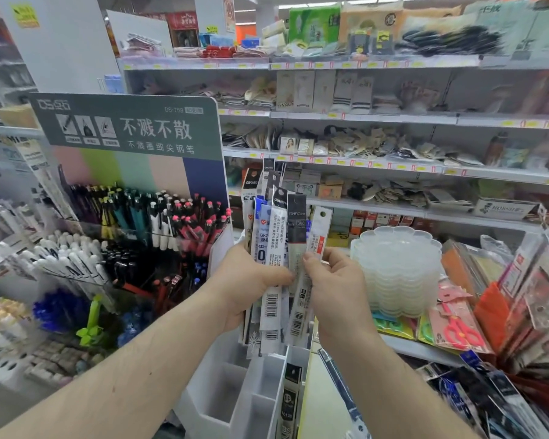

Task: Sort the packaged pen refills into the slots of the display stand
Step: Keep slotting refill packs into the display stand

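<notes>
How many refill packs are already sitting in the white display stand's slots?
1 visible: a dark refill pack stands in a right-hand slot of the white display stand, below the bundle both hands hold. Others may be hidden behind the arms.

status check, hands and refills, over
Left hand grips the refill packs as a bunch. Right hand pinches one pack. White display stand below, one pack slotted. Nothing in the way.

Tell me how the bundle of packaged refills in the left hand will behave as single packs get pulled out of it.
The bundle of refill packs looks light: the left hand holds it alone. The glossy sleeves probably slide easily, so neighbours may follow a pulled pack. The long, thin packs fan apart at the top, so they likely flex where the right hand pinches.
</notes>
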### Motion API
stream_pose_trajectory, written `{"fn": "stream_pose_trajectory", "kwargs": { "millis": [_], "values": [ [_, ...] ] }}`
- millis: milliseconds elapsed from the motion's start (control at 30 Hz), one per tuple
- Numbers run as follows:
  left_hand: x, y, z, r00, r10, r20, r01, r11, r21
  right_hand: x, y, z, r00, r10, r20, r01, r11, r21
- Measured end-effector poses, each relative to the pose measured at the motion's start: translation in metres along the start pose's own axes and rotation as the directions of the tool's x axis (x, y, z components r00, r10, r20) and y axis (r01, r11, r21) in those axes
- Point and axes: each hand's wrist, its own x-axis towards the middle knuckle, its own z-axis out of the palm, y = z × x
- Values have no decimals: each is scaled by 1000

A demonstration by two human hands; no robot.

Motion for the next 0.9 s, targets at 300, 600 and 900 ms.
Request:
{"fn": "stream_pose_trajectory", "kwargs": {
  "millis": [300, 600, 900],
  "values": [
    [2, 3, -7, 987, 27, -159, -44, 994, -103, 14, -7, -33, 989, 52, -137, -38, 994, 103],
    [-2, 6, -14, 980, 33, -198, -72, 978, -193, 30, 9, -62, 929, 366, 57, -368, 930, 25],
    [-2, 6, -14, 978, 18, -210, -58, 981, -183, 40, 15, -71, 869, 406, 284, -416, 909, -27]
  ]
}}
